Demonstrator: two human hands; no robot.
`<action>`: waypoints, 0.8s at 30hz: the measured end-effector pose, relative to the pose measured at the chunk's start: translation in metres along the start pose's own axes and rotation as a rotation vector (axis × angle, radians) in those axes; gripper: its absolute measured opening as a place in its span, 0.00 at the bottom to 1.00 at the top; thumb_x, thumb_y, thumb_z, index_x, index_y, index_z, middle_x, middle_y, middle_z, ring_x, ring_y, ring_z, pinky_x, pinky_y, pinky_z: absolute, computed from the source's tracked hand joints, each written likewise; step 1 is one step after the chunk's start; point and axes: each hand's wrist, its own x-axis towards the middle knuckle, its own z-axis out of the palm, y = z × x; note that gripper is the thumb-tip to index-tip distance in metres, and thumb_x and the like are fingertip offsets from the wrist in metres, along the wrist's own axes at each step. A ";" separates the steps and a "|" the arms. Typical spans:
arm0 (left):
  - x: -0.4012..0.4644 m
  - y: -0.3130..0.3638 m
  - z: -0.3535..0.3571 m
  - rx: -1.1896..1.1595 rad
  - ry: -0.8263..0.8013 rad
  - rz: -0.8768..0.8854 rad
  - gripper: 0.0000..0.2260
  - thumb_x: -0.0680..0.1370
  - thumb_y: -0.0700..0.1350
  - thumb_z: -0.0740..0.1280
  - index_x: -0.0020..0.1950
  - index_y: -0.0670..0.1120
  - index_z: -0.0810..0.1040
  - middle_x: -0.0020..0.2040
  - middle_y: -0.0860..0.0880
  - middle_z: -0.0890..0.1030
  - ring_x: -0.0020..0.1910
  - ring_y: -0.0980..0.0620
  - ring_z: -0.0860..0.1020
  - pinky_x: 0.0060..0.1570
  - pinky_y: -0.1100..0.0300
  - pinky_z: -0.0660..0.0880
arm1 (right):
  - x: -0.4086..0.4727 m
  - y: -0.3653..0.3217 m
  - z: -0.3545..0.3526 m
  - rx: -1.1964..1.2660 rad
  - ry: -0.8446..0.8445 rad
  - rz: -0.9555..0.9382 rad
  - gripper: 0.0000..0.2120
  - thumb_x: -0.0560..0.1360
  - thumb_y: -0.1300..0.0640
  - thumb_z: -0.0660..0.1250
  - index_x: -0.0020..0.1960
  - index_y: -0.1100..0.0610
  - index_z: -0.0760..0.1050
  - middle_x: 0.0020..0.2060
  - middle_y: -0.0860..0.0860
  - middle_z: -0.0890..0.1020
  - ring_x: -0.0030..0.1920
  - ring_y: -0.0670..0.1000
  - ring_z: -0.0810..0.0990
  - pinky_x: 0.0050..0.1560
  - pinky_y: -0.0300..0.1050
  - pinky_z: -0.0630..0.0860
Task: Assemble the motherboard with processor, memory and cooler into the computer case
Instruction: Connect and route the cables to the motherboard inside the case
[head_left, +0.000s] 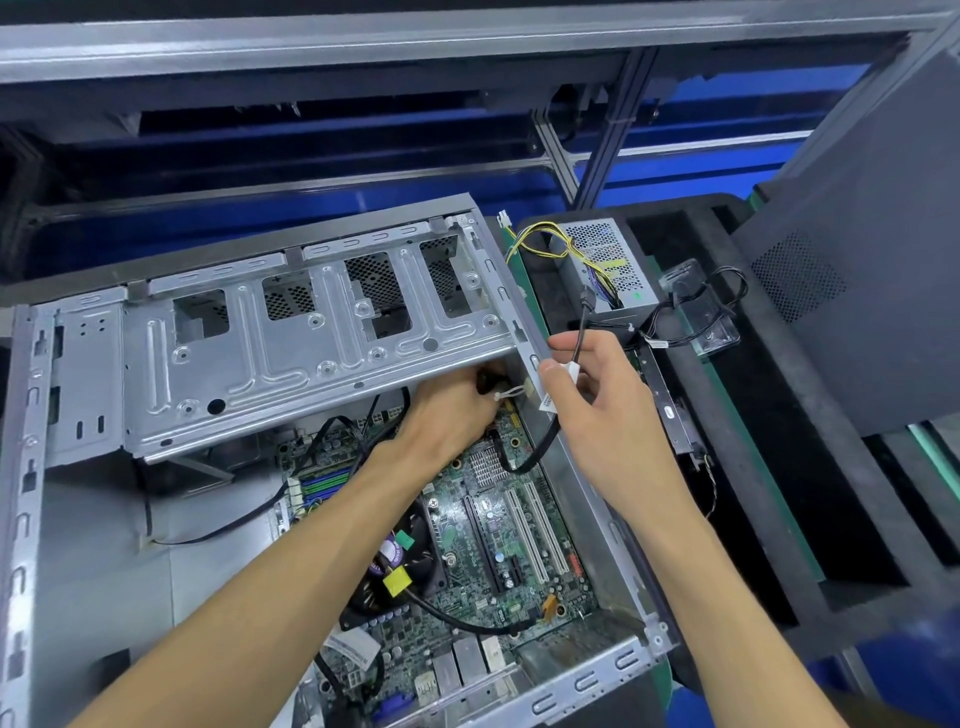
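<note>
With the motherboard (498, 525) already seated in the open computer case (587, 691), a black cable (579, 343) is pinched clear in the right hand (582, 384), seemingly so a white connector (511, 393) can be gripped by the left hand (452, 410) under the drive cage (311, 353).

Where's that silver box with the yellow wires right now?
The silver box sits outside the computer case, upper right in the head view, in a black tray just beyond the right hand.
</note>
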 end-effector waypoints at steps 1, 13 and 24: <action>0.000 0.001 0.000 0.002 0.010 0.009 0.08 0.78 0.41 0.66 0.56 0.49 0.82 0.50 0.48 0.84 0.46 0.46 0.82 0.48 0.51 0.80 | 0.000 0.000 0.000 0.000 -0.001 -0.001 0.06 0.81 0.50 0.65 0.58 0.46 0.72 0.46 0.43 0.83 0.35 0.38 0.77 0.36 0.30 0.72; -0.001 0.002 -0.002 -0.024 0.018 -0.049 0.09 0.79 0.43 0.66 0.57 0.51 0.80 0.49 0.49 0.84 0.44 0.49 0.81 0.47 0.53 0.80 | -0.001 -0.001 0.000 0.019 -0.004 0.004 0.06 0.81 0.51 0.65 0.58 0.47 0.72 0.46 0.43 0.82 0.38 0.37 0.78 0.39 0.28 0.73; 0.009 0.002 -0.004 0.048 -0.136 -0.184 0.07 0.79 0.47 0.64 0.52 0.51 0.81 0.53 0.48 0.84 0.48 0.47 0.80 0.48 0.56 0.77 | -0.001 -0.002 0.000 -0.005 -0.002 -0.003 0.06 0.81 0.51 0.65 0.57 0.47 0.72 0.45 0.43 0.82 0.38 0.36 0.77 0.39 0.28 0.72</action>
